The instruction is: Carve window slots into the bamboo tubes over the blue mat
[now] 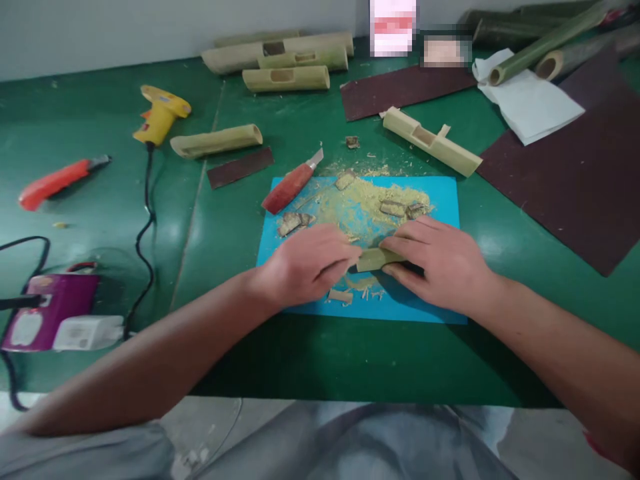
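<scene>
Both hands work over a blue cutting mat (440, 200) covered in bamboo shavings. My right hand (440, 263) is closed around a short piece of bamboo (373, 259), which points left. My left hand (310, 263) is closed in a pinch at the piece's left end; what its fingers hold is hidden. A red-handled carving knife (293, 185) lies at the mat's upper left corner, apart from both hands. Small bamboo offcuts (295, 221) lie on the mat among the shavings.
On the green table stand a yellow glue gun (160, 115) with a black cord, a red utility knife (57, 180), a purple box (47, 310), several cut bamboo tubes (287, 79), a notched bamboo piece (433, 141), dark sandpaper sheets (575, 180) and white paper (533, 103).
</scene>
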The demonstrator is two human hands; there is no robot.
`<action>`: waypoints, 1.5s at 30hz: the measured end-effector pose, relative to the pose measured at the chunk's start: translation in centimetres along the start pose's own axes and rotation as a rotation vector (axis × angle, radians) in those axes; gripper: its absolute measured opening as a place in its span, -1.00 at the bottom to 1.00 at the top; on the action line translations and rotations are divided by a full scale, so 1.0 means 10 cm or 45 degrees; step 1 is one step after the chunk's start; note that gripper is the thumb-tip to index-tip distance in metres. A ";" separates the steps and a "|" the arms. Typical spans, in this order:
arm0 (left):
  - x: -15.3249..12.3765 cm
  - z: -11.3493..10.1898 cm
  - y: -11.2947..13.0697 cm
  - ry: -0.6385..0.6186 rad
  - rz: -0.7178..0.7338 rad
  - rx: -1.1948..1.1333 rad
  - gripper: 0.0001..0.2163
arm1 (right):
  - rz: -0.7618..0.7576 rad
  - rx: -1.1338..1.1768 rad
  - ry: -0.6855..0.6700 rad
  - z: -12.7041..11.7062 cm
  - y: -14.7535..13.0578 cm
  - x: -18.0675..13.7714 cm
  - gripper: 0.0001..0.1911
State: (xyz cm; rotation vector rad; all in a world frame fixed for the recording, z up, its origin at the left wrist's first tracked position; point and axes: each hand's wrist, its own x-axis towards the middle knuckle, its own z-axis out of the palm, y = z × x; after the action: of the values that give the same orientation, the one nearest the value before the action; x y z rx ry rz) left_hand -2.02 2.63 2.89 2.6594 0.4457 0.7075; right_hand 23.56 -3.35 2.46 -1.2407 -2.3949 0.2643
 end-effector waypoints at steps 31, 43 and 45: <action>-0.03 0.01 -0.02 0.103 0.004 0.054 -0.88 | 0.010 -0.117 0.079 0.04 -0.03 0.00 -0.73; 0.01 -0.03 0.06 0.080 0.000 -0.019 -0.88 | -0.059 -0.094 0.019 -0.03 -0.05 -0.01 -0.72; 0.02 -0.04 0.07 0.061 -0.028 -0.031 -0.86 | -0.029 -0.047 0.007 -0.03 -0.04 -0.02 -0.73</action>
State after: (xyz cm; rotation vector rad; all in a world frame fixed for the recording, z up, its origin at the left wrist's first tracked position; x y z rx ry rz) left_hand -1.89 2.18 3.65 2.6157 0.4757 0.7665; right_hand 23.50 -3.73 2.85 -1.2280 -2.4180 0.2109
